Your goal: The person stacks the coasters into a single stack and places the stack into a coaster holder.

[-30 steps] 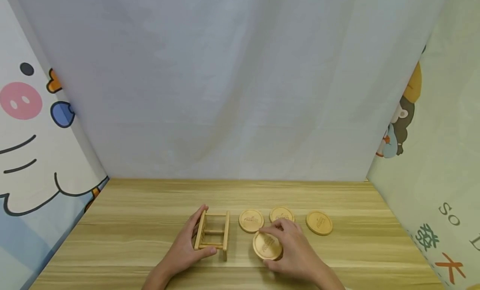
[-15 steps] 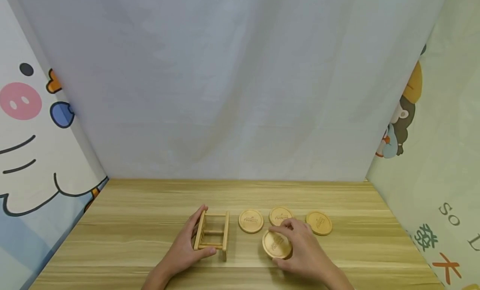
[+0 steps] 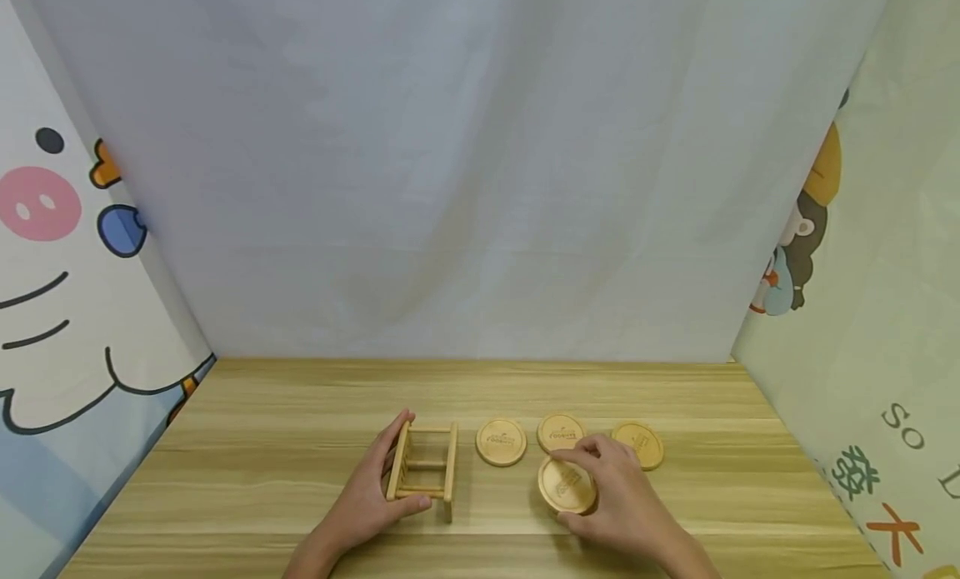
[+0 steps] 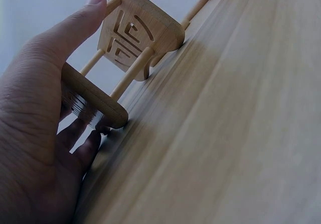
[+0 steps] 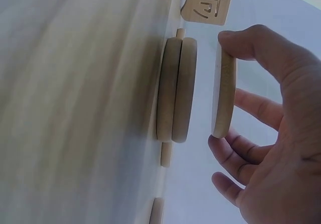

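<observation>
My left hand (image 3: 365,479) grips a small wooden coaster rack (image 3: 452,462) standing on the table, thumb along its near side and fingers round its left panel. In the left wrist view the rack's far side panel (image 4: 155,23) shows cut-out patterns, joined to the near panel by round dowels. My right hand (image 3: 615,500) pinches a round wooden coaster (image 3: 566,484) by its edge, stamped lettering facing up. The right wrist view shows that coaster (image 5: 225,93) held apart, above two stacked coasters (image 5: 184,91); this stack is hidden in the head view.
Three more coasters lie flat behind the right hand: a left one (image 3: 501,442), a middle one (image 3: 561,433) and a right one (image 3: 639,442), partly covered by the fingers. A pale curtain (image 3: 465,187) borders the wood-grain table (image 3: 300,396) at the back, with printed cloths at both sides.
My right hand has moved to the right with the coaster, now overlapping the right-hand coaster behind it. The left hand and the rack have stayed in place.
</observation>
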`<state>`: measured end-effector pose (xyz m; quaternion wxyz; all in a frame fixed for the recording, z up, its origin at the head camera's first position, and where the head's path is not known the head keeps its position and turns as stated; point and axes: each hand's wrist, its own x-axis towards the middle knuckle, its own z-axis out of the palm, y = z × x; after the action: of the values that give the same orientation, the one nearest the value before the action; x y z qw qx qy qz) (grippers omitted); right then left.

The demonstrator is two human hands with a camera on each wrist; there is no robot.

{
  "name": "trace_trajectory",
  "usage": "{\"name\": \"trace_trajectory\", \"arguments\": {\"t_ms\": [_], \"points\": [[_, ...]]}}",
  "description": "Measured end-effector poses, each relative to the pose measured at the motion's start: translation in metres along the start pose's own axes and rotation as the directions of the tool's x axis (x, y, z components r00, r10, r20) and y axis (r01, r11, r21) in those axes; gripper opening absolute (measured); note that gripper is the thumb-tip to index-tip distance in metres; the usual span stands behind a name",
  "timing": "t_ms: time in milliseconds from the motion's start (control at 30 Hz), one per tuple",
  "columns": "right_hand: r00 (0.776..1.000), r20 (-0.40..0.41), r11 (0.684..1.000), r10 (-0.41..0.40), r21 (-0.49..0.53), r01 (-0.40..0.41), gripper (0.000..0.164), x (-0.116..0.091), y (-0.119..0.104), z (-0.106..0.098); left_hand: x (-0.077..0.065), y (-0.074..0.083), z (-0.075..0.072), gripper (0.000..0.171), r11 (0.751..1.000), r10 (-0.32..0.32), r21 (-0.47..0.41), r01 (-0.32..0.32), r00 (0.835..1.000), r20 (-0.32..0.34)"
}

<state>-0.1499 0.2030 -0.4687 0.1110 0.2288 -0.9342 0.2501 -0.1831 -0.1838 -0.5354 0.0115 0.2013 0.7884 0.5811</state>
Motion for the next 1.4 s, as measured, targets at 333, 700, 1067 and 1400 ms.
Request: {"name": "trace_trajectory", "arguments": {"t_ms": [333, 700, 1067, 1400], "points": [[1.000, 0.004, 1.000, 0.018, 0.006, -0.018, 0.069, -0.003, 0.004, -0.005, -0.001, 0.000, 0.000, 0.115, 1.000, 0.002, -0.024, -0.002, 1.000, -0.002], [0.999, 0.029, 1.000, 0.017, 0.008, -0.017, 0.067, -0.003, 0.008, 0.000, -0.002, -0.002, -0.001, 0.115, 1.000, 0.017, -0.001, -0.017, 1.000, -0.005], [0.998, 0.055, 1.000, 0.024, 0.014, -0.025, 0.065, -0.004, 0.012, 0.003, 0.000, -0.001, 0.000, 0.115, 1.000, 0.009, 0.005, -0.009, 1.000, -0.003], [0.998, 0.057, 1.000, 0.003, 0.016, -0.003, 0.065, -0.004, 0.014, 0.007, 0.001, -0.002, 0.000, 0.115, 1.000, 0.014, -0.002, -0.014, 1.000, -0.003]]}}
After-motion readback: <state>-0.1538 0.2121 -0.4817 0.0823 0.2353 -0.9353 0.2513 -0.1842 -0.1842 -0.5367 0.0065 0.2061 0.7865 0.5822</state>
